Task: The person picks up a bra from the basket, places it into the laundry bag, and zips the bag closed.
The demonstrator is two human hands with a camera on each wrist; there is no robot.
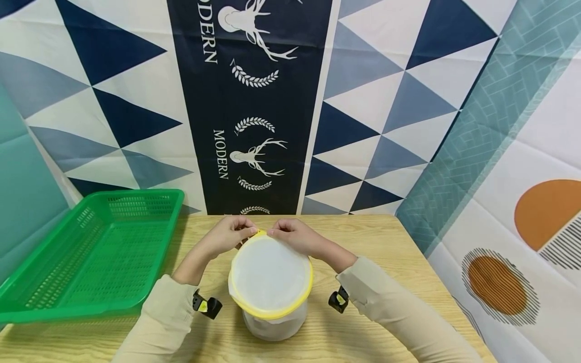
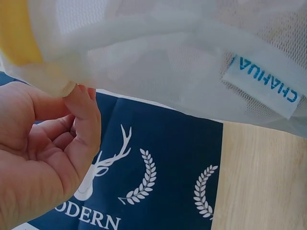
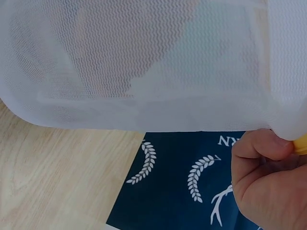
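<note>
A white mesh laundry bag [image 1: 271, 272], round with a yellow trim [image 1: 272, 315] about its top, is held up by its far edge over the wooden table. My left hand [image 1: 229, 234] pinches the far edge left of centre; in the left wrist view its thumb and fingertip meet on a bit of white fabric near the yellow trim. Just to the right, my right hand [image 1: 295, 236] grips the same edge, with thumb and fingers on the yellow trim in the right wrist view. A label [image 2: 266, 84] reading CHAHUA shows on the bag's side.
A green perforated plastic basket [image 1: 104, 257] stands on the table to the left. Wood-grain tabletop [image 1: 363, 242] extends to the right of the bag. A patterned cloth [image 1: 254, 111] with deer heads hangs behind the table, and another printed cloth [image 1: 522, 212] on the right side.
</note>
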